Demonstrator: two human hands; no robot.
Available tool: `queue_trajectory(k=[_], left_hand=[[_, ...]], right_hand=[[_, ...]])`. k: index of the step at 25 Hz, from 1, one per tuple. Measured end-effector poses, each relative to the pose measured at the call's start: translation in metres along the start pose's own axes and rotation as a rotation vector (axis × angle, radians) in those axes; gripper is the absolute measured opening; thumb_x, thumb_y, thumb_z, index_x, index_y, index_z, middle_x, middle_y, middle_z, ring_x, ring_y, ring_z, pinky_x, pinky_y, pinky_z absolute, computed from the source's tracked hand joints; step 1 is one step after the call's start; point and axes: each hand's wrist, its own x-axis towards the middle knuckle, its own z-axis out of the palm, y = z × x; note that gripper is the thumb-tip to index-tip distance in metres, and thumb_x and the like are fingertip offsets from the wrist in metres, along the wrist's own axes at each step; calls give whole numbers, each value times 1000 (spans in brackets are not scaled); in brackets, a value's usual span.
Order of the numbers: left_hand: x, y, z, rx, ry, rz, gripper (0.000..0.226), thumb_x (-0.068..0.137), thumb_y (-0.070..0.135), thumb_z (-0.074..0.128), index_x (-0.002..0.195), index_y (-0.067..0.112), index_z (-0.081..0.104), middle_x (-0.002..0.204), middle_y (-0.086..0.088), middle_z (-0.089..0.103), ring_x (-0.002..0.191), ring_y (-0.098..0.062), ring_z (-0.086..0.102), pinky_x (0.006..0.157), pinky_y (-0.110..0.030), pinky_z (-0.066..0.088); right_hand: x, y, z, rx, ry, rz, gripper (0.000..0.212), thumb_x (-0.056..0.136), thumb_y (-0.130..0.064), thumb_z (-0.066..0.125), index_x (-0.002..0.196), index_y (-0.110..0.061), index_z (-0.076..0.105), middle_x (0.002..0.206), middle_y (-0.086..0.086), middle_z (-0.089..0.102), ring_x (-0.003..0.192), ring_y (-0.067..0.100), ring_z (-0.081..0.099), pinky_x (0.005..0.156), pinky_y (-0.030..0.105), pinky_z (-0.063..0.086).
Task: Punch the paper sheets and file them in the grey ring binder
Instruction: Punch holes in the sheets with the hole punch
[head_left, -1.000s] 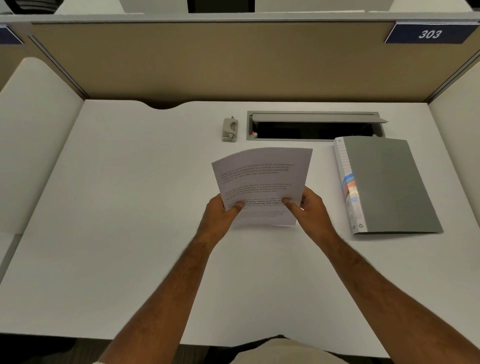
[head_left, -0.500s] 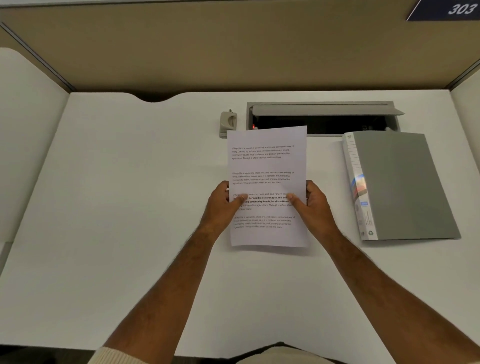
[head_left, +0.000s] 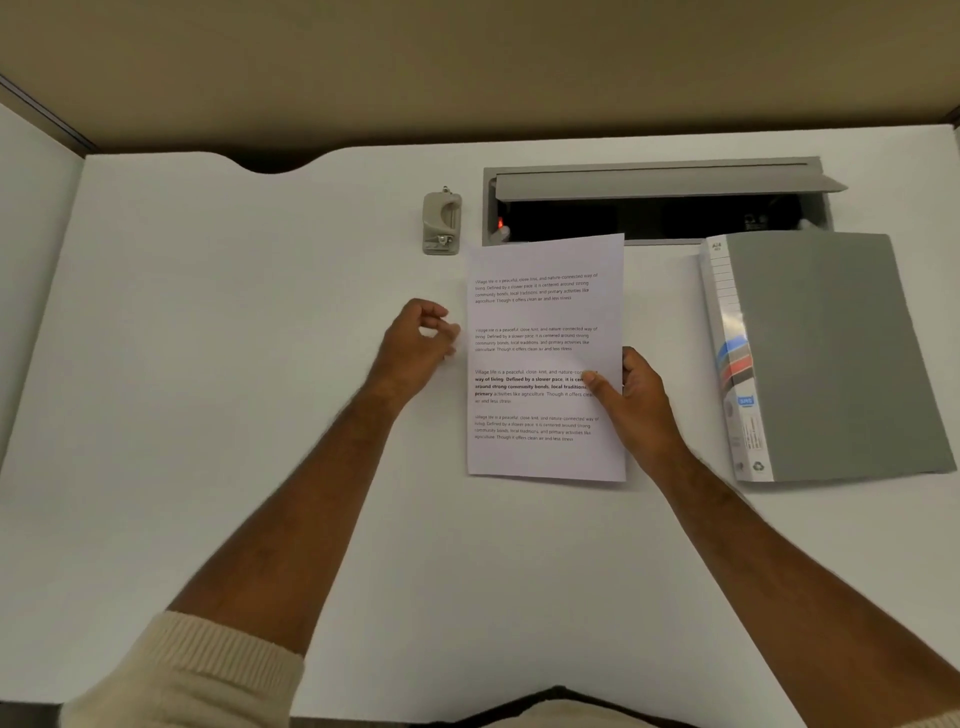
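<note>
The task is barely begun, by the look of it. The sheets (head_left: 545, 358) are in the right hand (head_left: 636, 395), thumb on top of the printed face and fingers under the right edge, so that grip is closed on the paper. They lie squared as one stack at the middle of the worktop (head_left: 208, 415); whether the stack lies flat or is held just above the surface cannot be told. No holes show along any edge, so punching is not yet done.

The left hand (head_left: 415, 345) is just beside the sheets' left edge, clear of them, fingers loosely curled and holding nothing. The punch (head_left: 442, 223) stands untouched behind it, near the sheets' far left corner.

The binder (head_left: 826, 358) lies shut to the right of the sheets, spine toward them, apart from the right hand.

Left to do, I judge: bring the punch to the paper edge, press it, open the binder and its rings, thread the sheets, close up.
</note>
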Motion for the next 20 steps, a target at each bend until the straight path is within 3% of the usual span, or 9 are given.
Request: queue_trajectory(k=[4,7,10,13,17,20], left_hand=[[49,14,-13,55,93,29,20,85,31,73,97,29,58,92,5,66,80,-22,69,77,-49,60],[82,29,-17,43,150,15,24,83,36,72,98,27,56,91,5,63,87,-27,69,77,-44,58],[113,47,-16,91,242,-3,28,86,34,71,106,18,59,104,-1,64,100,-27,68,75,-31,52],[138,58,-14,139,274,-20,34,92,33,68,119,12,60,127,-8,60,101,-18,63,62,-11,44],[159,67,-10,161,267,-44,33,96,31,65,123,11,62,122,-5,65,91,-13,63,50,-9,44],[166,69,-10,130,248,-59,30,96,28,67,120,11,65,118,-6,68,96,-18,70,62,-11,52]], right_hand=[[8,4,-1,-21,7,20,32,96,-34,65,125,-27,54,120,-12,65,105,7,67,87,27,58],[14,5,-1,-42,5,23,27,96,-34,65,120,-28,54,113,-18,65,102,6,68,85,28,59],[19,5,-1,-39,9,28,29,96,-35,65,121,-27,54,113,-20,65,102,6,68,86,27,59],[24,4,0,-28,20,35,32,95,-36,66,124,-25,55,117,-16,67,103,6,68,86,27,59],[27,4,2,-8,28,30,29,95,-36,66,122,-29,55,116,-20,66,103,6,69,85,25,58],[27,2,2,-5,30,33,29,95,-38,66,121,-33,54,115,-24,65,102,6,69,83,24,59]])
